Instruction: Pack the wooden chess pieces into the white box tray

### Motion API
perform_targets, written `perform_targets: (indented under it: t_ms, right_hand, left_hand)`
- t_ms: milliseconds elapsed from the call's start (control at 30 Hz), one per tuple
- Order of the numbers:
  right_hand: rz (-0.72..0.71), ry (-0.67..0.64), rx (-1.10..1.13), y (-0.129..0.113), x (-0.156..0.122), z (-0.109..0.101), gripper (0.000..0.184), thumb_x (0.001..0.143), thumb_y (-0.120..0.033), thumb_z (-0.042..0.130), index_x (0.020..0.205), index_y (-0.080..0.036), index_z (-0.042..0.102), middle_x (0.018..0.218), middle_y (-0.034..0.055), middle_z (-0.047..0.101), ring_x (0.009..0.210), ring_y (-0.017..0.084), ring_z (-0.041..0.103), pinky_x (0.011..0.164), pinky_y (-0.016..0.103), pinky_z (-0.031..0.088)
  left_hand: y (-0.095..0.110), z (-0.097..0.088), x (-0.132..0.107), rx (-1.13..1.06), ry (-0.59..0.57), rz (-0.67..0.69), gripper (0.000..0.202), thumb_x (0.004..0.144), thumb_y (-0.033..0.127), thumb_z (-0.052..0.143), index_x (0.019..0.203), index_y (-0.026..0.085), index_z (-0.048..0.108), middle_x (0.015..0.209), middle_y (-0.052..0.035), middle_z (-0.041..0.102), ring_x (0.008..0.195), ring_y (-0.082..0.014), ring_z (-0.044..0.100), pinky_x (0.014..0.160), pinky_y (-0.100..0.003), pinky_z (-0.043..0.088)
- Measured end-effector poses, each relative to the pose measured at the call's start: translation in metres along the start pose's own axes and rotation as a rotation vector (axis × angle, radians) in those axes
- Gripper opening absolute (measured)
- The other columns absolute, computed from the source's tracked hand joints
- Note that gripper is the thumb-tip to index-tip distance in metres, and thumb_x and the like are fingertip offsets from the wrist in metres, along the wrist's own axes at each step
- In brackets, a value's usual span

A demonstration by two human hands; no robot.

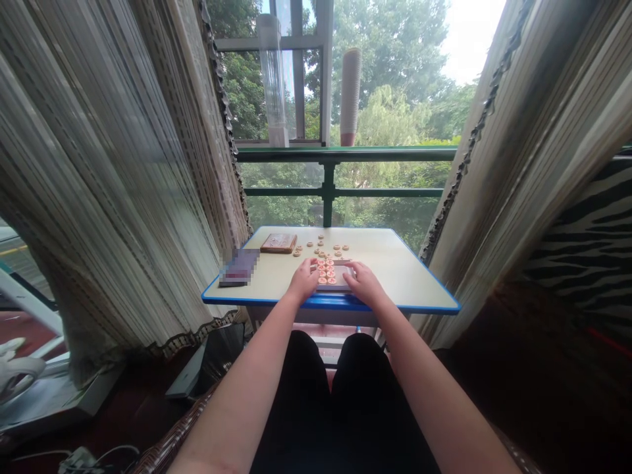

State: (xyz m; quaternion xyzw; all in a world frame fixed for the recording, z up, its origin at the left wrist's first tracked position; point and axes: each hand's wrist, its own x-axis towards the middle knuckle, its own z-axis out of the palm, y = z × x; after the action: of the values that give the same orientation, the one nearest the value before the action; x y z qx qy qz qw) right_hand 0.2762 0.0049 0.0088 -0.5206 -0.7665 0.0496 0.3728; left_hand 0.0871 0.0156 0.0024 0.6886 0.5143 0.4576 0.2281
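A shallow tray-like box [340, 286] lies near the front edge of the small table. Several round Chinese chess pieces [322, 280] with red markings stand in rows in its left part; its right part shows bare floor. My left hand [303, 280] is curled along the box's left side, fingertips close to the far left pieces. On the opposite side, my right hand [364, 283] grips the right wall, thumb over the inside and fingers at the far corner. Beyond the box, loose Chinese chess pieces [338, 247] lie scattered on the tabletop.
A flat brown box [279, 243] lies at the table's back left, beside a dark pixelated item [240, 266]. The blue-edged table [415, 283] stands against a green railing [345, 155]. A clear tube [272, 79] and stacked cups [350, 95] stand above. Curtains [148, 164] hang on both sides.
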Motion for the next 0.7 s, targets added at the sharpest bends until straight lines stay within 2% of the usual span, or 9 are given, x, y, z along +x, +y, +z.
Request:
perform_targets:
  t_ms: [200, 367, 533, 700]
  right_hand:
    - [-0.037, -0.011, 0.004, -0.004, -0.004, -0.005, 0.028, 0.078, -0.023, 0.05, 0.104, -0.016, 0.061, 0.099, 0.0093, 0.062, 0.096, 0.021, 0.054, 0.088, 0.035, 0.042]
    - [-0.042, -0.053, 0.032, -0.008, -0.007, -0.01, 0.026, 0.079, -0.023, 0.05, 0.101, -0.015, 0.061, 0.094, 0.0093, 0.063, 0.092, 0.021, 0.055, 0.085, 0.037, 0.043]
    - [-0.049, -0.058, 0.086, -0.011, -0.01, -0.013, 0.023, 0.08, -0.025, 0.051, 0.098, -0.017, 0.061, 0.099, 0.0095, 0.063, 0.096, 0.022, 0.055, 0.085, 0.037, 0.044]
    - [0.034, -0.057, 0.182, -0.008, -0.01, -0.013, 0.023, 0.081, -0.028, 0.05, 0.097, -0.019, 0.062, 0.105, 0.0095, 0.061, 0.101, 0.023, 0.054, 0.085, 0.037, 0.046]
  left_hand:
    - [0.007, -0.004, -0.002, -0.031, 0.051, -0.071, 0.035, 0.078, 0.014, 0.049, 0.113, 0.013, 0.053, 0.115, -0.0129, 0.062, 0.093, -0.0192, 0.064, 0.082, -0.03, 0.049]
    - [0.009, -0.005, -0.003, -0.027, 0.112, -0.12, 0.027, 0.076, 0.014, 0.05, 0.102, 0.013, 0.058, 0.108, -0.0126, 0.065, 0.085, -0.0177, 0.065, 0.081, -0.031, 0.049]
    - [0.005, -0.006, -0.001, -0.041, 0.136, -0.182, 0.022, 0.075, 0.015, 0.05, 0.096, 0.014, 0.058, 0.103, -0.0112, 0.066, 0.088, -0.0186, 0.064, 0.08, -0.031, 0.049]
    - [0.001, -0.005, 0.0, -0.061, 0.143, -0.241, 0.017, 0.076, 0.018, 0.05, 0.09, 0.016, 0.059, 0.097, -0.0088, 0.068, 0.088, -0.0184, 0.064, 0.078, -0.03, 0.05]
